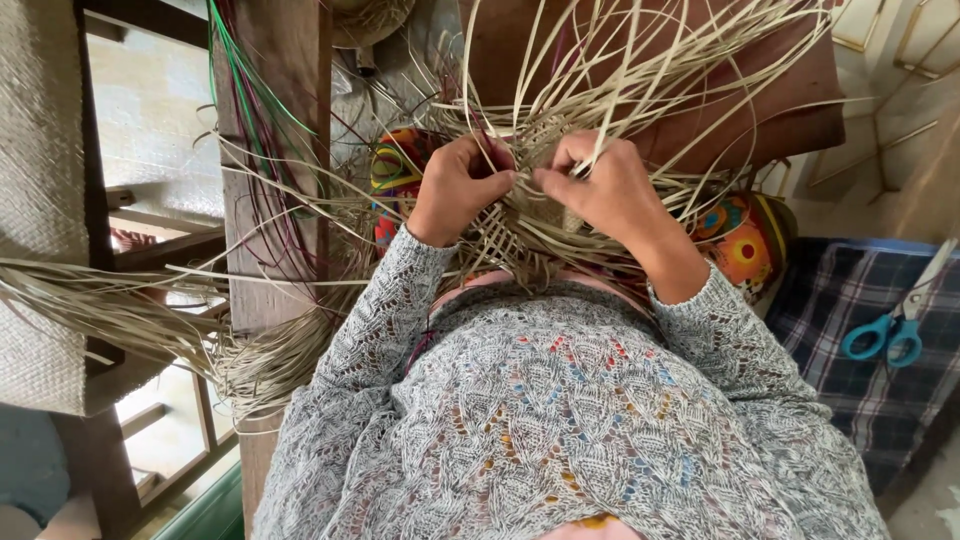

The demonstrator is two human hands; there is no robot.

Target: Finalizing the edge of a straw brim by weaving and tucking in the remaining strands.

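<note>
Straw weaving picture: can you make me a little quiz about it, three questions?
1. True or false: both hands grip the pale straw strips at the woven patch.
2. What colour are the handles of the scissors? A red, B blue, C yellow.
3. What do the scissors lie on?

Key:
1. True: the left hand and right hand pinch strips side by side.
2. B.
3. A dark checked cloth, off to the person's right, away from both hands.
</note>
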